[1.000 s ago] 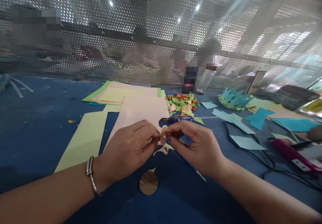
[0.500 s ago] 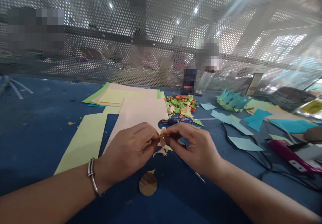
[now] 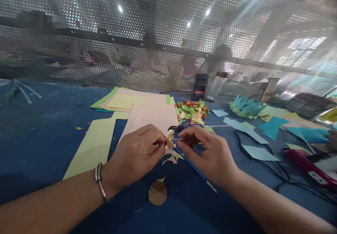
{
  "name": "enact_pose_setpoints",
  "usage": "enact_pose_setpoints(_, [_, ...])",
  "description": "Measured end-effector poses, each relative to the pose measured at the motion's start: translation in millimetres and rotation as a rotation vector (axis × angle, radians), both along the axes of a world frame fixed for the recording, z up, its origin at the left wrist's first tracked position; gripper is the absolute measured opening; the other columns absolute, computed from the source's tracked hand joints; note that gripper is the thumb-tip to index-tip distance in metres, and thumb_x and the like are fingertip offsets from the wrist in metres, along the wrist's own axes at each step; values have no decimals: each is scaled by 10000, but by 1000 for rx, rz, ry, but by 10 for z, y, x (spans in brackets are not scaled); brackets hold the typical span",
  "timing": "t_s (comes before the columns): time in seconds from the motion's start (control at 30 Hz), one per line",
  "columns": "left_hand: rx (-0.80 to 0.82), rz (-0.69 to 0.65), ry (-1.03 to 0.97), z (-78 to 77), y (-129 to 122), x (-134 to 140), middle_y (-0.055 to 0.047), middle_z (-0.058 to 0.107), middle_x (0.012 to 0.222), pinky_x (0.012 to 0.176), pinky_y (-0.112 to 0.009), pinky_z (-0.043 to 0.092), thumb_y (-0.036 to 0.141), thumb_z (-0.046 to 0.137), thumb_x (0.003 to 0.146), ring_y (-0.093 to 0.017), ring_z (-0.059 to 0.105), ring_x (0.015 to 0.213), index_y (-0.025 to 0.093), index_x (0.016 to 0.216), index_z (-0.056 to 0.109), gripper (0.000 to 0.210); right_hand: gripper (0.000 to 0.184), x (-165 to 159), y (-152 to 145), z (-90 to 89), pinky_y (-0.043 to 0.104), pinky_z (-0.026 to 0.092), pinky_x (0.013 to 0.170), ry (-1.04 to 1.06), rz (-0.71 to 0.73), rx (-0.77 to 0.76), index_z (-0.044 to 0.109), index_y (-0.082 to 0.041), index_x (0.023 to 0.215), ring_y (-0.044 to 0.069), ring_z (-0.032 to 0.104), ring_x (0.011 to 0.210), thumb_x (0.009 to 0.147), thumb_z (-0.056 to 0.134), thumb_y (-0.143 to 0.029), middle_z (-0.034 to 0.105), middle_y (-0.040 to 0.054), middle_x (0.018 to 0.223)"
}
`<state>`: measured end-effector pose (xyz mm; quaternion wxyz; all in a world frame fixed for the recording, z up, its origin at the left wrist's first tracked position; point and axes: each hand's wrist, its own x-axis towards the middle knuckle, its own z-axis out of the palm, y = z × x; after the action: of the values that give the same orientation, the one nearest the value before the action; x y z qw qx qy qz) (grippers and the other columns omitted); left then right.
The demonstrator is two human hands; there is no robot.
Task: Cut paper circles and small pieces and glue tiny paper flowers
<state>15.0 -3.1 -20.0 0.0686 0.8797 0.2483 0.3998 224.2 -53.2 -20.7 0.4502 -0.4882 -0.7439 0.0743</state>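
My left hand [image 3: 143,149] pinches a small peach paper flower [image 3: 170,139] by its left side, thumb against forefinger. Just right of the flower, my right hand [image 3: 207,148] has its thumb and forefinger slightly apart, with nothing visible between them. Below the fingers lie pale paper scraps [image 3: 171,157] and a slim blue tool with a metal tip [image 3: 196,170], partly hidden by the right hand. Nearer me on the blue table rests a round brown disc [image 3: 157,193]. A sheet of pale pink paper [image 3: 154,116] lies behind the left hand.
A heap of green and orange paper cutouts [image 3: 192,110] sits beyond the hands. Stacked coloured sheets [image 3: 126,99] lie back left, a yellow strip [image 3: 92,146] at left. At right are a spiky blue-green paper piece [image 3: 246,106], black cable [image 3: 263,164] and magenta power strip [image 3: 302,165].
My right fingers have drawn off the flower to the right and parted a little. The flower has turned in my left pinch. The whole view has shifted slightly.
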Motion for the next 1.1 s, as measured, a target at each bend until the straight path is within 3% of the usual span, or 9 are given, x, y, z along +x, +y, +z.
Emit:
enact_pose_setpoints(0.4, [50,12,-8,-1,-13,3,-13,658,837,748,-297,514,77,588,902,-149,638,817,173,882,626,106,63,-40,-16,-22,231,457,617,-86,38,3,688,-179,872,113,609,662,905,662,-227,661,-9,724])
enact_pose_setpoints(0.6, [99,-2,-20,0,-25,-2,-21,674,885,778,-297,544,79,602,900,-150,658,852,186,913,616,108,92,-49,-43,4,225,462,596,-22,55,-23,697,-171,853,109,603,634,900,666,-244,668,-3,711])
enact_pose_setpoints(0.77, [155,-40,-54,26,-49,-26,-22,687,978,854,-262,550,42,626,880,-127,671,941,198,928,612,165,150,-21,-27,72,223,466,589,188,35,-198,703,-172,859,106,591,622,906,665,-310,674,0,716])
enact_pose_setpoints(0.93, [182,-69,-58,30,-39,-3,-36,695,1020,860,-264,559,37,648,868,-132,676,957,197,945,617,180,211,-6,16,56,228,495,612,441,224,-416,691,-181,930,116,600,668,889,699,-388,672,3,759])
enact_pose_setpoints(1.1, [162,-94,-49,22,-28,14,-38,699,1038,862,-262,560,52,654,877,-133,677,969,194,937,619,159,229,-18,51,48,223,508,628,568,324,-517,674,-183,918,114,610,696,874,720,-403,669,7,792])
